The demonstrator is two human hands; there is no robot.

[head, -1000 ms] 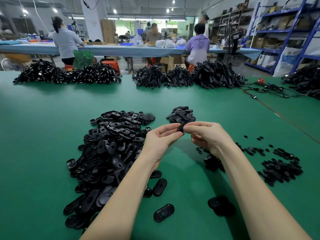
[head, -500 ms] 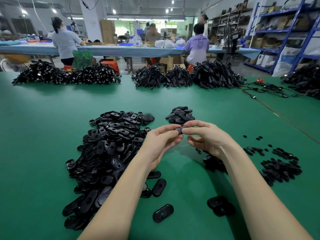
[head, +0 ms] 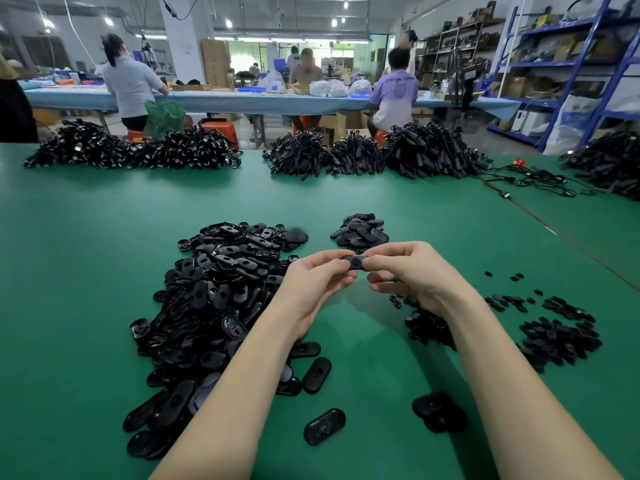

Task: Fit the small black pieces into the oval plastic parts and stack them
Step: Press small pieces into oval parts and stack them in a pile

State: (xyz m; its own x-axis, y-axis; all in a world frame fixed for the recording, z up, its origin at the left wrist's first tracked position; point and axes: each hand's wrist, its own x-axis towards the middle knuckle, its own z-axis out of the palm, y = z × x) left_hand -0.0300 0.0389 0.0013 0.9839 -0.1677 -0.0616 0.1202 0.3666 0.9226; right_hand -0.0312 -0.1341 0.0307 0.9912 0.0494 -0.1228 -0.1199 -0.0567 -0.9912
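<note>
Above the green table (head: 86,271), the left hand (head: 313,285) and right hand (head: 414,273) pinch one oval plastic part (head: 355,262) between fingertips, each at one end. The big pile of oval parts (head: 214,299) lies left, a small stack (head: 360,232) just beyond the hands, and the small black pieces (head: 557,337) right.

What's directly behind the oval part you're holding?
Behind the oval part, on the green table, lies a small stack of oval parts. Both hands hide its near edge.

A green desk (head: 104,237) filled the foreground. Beyond it stood a long blue-covered table (head: 242,102) with seated workers, blue metal shelving (head: 571,64) at right, and bright ceiling lights (head: 228,23).
</note>
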